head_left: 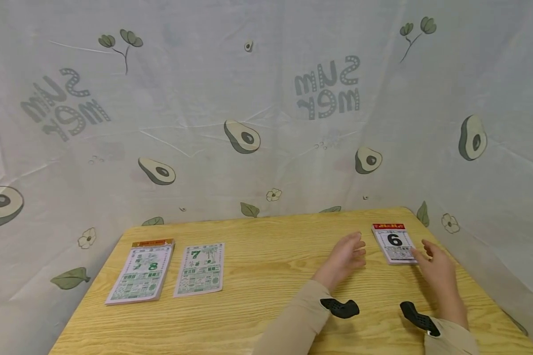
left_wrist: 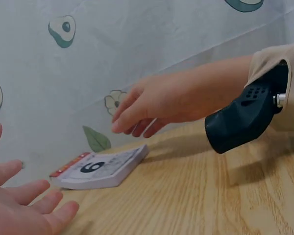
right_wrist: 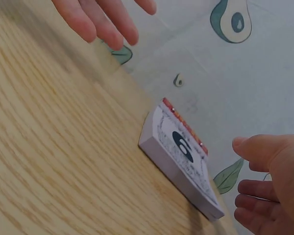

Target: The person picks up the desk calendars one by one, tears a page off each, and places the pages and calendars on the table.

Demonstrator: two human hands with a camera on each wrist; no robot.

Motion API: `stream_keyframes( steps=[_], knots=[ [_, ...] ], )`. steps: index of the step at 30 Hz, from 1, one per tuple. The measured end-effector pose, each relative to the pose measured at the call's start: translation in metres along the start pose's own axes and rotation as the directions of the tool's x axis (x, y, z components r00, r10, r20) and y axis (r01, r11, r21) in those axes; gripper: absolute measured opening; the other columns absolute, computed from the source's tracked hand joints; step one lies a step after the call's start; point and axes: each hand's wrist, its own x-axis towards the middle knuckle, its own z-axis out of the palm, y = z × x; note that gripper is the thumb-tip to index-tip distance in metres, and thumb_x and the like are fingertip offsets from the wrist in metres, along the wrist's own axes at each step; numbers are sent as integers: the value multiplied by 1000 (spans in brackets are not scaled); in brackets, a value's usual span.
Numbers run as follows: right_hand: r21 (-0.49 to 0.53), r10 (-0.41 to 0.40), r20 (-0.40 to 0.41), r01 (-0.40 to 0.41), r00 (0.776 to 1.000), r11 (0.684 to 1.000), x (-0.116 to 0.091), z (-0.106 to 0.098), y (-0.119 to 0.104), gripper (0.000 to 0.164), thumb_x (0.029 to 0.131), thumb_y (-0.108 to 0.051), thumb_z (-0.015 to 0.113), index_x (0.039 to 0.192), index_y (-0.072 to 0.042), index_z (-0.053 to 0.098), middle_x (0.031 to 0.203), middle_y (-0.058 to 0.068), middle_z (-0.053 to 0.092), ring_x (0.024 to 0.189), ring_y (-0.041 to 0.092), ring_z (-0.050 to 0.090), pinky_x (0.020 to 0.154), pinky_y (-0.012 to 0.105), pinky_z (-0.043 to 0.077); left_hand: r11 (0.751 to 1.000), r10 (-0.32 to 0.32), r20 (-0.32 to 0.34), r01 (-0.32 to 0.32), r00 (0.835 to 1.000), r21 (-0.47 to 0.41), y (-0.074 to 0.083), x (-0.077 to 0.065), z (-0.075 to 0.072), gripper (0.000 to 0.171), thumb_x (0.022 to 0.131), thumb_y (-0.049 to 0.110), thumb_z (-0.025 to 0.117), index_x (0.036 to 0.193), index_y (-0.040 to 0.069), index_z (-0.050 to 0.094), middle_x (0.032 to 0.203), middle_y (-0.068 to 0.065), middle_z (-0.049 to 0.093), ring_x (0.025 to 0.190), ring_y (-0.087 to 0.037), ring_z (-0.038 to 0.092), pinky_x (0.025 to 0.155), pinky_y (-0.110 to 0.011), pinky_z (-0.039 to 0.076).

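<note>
A small tear-off calendar pad (head_left: 394, 242) with a red header and a black 6 lies flat at the table's right side. My left hand (head_left: 344, 259) hovers to its left, fingers loosely spread and holding nothing. On the pad's other side is my right hand (head_left: 439, 268), fingers slightly bent, with its thumb near the pad's right edge. In the left wrist view the right hand (left_wrist: 157, 105) hangs above the table behind the pad (left_wrist: 100, 169). From the right wrist view the pad (right_wrist: 181, 156) shows its thick white side, with a gap to the right hand (right_wrist: 274, 183).
At the left of the wooden table (head_left: 266, 276) lies a thicker calendar pad (head_left: 142, 273) with an orange header and a green 8. Beside it rests a loose calendar sheet (head_left: 200, 270) with a green 7. A printed avocado curtain (head_left: 266, 98) hangs behind and around the table.
</note>
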Motion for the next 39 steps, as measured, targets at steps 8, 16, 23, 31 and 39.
stream_keyframes(
  steps=[8,16,23,31,39],
  knots=[
    [8,52,-25,-52,998,999,6,9,8,62,102,-32,46,147,8,29,145,37,35,134,53,34,108,61,30,984,-106,55,113,993,-136,-19,14,10,57,99,35,54,146,6,39,147,-33,36,139,-50,33,110,-63,29],
    [20,52,-37,-52,998,998,7,13,7,59,103,-30,45,145,9,33,142,37,39,132,51,38,108,59,32,975,-137,96,151,986,-162,-27,21,20,61,99,40,53,148,6,38,151,-38,26,141,-51,27,110,-66,27],
    [23,70,-32,-69,997,997,7,13,8,60,103,-32,44,145,9,32,143,36,39,132,50,38,108,59,33,971,-162,149,184,976,-152,-34,23,28,76,95,53,54,148,2,36,151,-31,32,142,-47,29,111,-65,25],
    [18,69,-32,-69,997,997,6,14,6,59,103,-31,44,145,9,32,141,36,41,131,51,40,108,60,31,973,-157,125,176,980,-151,-36,20,32,72,95,54,53,146,3,41,146,-29,41,139,-45,35,110,-66,27],
    [5,62,-58,-62,996,998,8,16,7,55,100,-23,49,142,10,37,137,37,45,125,50,45,105,59,34,980,-148,44,153,988,-128,-36,17,35,77,94,53,55,142,-5,41,136,-30,48,131,-46,44,109,-63,30]
  ],
)
